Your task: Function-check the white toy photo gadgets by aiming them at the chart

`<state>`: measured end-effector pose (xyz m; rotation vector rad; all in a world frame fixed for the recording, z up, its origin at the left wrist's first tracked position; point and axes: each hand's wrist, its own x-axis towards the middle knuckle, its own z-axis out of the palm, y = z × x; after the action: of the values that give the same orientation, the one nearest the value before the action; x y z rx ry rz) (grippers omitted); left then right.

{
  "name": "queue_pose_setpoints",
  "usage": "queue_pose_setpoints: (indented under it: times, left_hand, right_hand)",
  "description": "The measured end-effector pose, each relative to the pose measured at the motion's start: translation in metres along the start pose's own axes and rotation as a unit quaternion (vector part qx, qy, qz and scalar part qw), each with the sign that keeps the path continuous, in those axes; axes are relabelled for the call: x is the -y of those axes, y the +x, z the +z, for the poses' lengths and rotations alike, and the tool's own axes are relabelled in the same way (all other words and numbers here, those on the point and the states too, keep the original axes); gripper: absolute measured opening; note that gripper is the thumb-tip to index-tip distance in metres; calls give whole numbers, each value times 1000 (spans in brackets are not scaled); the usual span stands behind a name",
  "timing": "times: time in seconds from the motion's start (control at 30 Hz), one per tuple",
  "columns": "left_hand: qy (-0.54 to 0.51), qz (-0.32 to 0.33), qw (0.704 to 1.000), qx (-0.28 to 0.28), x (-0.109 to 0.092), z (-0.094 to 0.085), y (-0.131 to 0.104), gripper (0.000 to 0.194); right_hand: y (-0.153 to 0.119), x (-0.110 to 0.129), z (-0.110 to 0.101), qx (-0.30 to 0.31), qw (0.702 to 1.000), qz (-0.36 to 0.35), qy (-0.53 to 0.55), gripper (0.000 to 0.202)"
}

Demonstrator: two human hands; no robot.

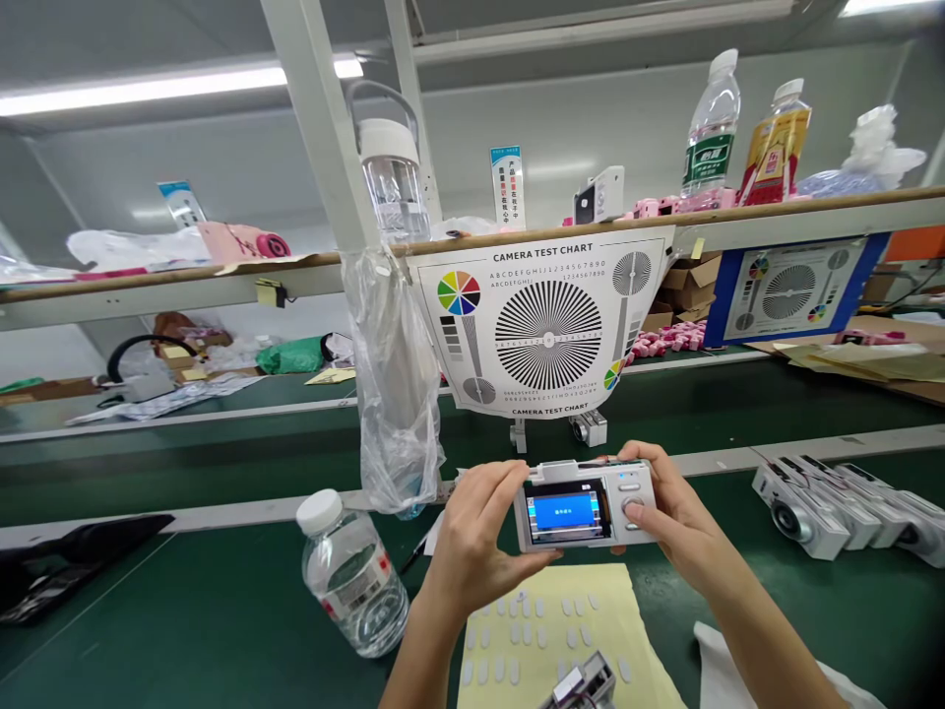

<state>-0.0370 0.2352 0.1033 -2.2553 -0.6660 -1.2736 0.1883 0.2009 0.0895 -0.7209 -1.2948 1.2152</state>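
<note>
A small white digital camera (pixel 641 484) is held up between both hands, its lit screen turned toward me and showing a blue box with text. My left hand (pixel 476 527) grips its left end, fingers on the top edge and thumb underneath. At the other end, my right hand (pixel 679 522) holds it with the thumb on the round button pad. Behind it hangs a printed camera test chart (pixel 548 335). Below lies a yellow sheet (pixel 532 655) bearing rows of small pale oval pieces. A partly assembled device (pixel 587 684) shows at the bottom edge.
A large water bottle (pixel 354 576) stands left of my left arm. Several white cameras (pixel 804 507) sit in a row at right. A clear plastic bag (pixel 395 384) hangs from the post. A white cloth (pixel 727 665) lies near my right forearm. Bottles (pixel 713 138) stand on the shelf.
</note>
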Motion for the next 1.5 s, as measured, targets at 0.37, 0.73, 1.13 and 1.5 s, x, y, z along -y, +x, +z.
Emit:
queue_pose_setpoints:
  times: [0.37,0.73,1.13,1.5]
  left_hand:
    - [-18,-7,1000,0,-2,-5,-1,56]
    - [-10,-3,1000,-10,-6,-10,1,58]
    - [-20,-2,1000,-20,-8,-11,1,59]
    - [-28,-4,999,-16,-7,-13,0,59]
  right_hand:
    - [-3,4,1,10,999,1,43,27]
    - [-9,7,6,3,999,-18,38,24]
    - [-11,7,7,-7,999,-19,46,30]
    - [-14,15,13,-13,998,-26,-51,49]
